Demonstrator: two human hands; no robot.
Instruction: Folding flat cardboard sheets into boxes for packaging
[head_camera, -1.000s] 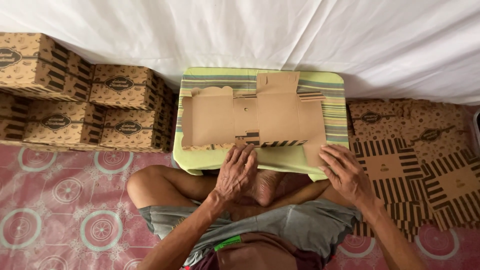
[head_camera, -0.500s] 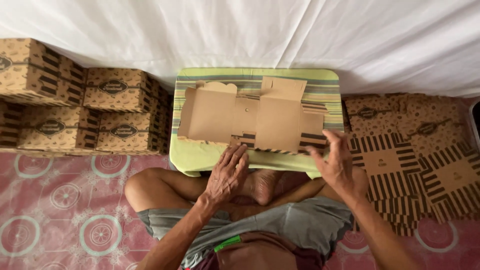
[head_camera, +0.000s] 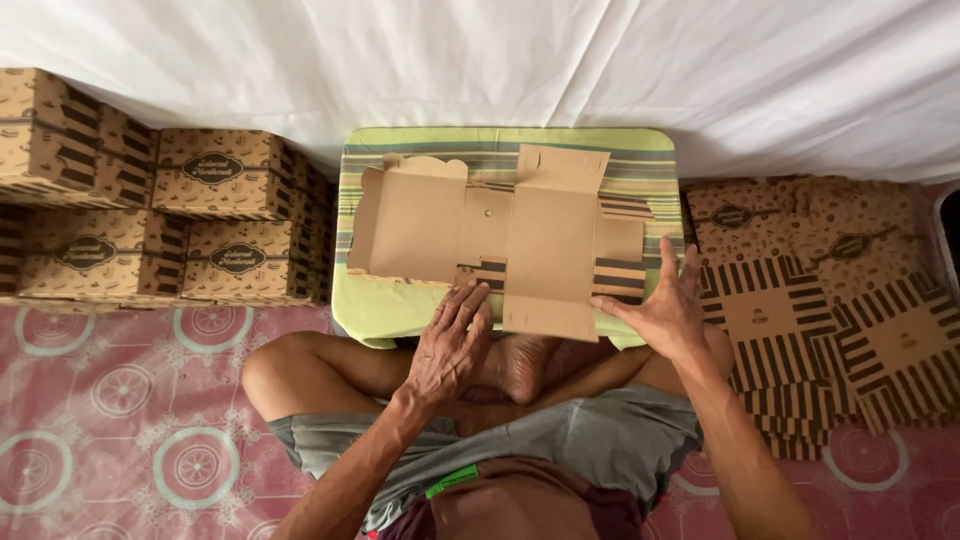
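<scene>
Lifting clear since a second ago, right hand (head_camera: 665, 312) hovers fingers spread beside the flat box blank (head_camera: 500, 235) on the bench (head_camera: 400, 305); left hand (head_camera: 452, 345), fingers loosely apart, touches its near edge.

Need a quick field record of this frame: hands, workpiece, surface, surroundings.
left hand: left hand open, fingertips at near edge of the blank
right hand: right hand open, beside the blank's right edge
workpiece: unfolded brown cardboard box blank, plain side up, flat
surface: green striped low table
left of table: stacked assembled brown printed boxes
right of table: pile of flat striped blanks
</scene>
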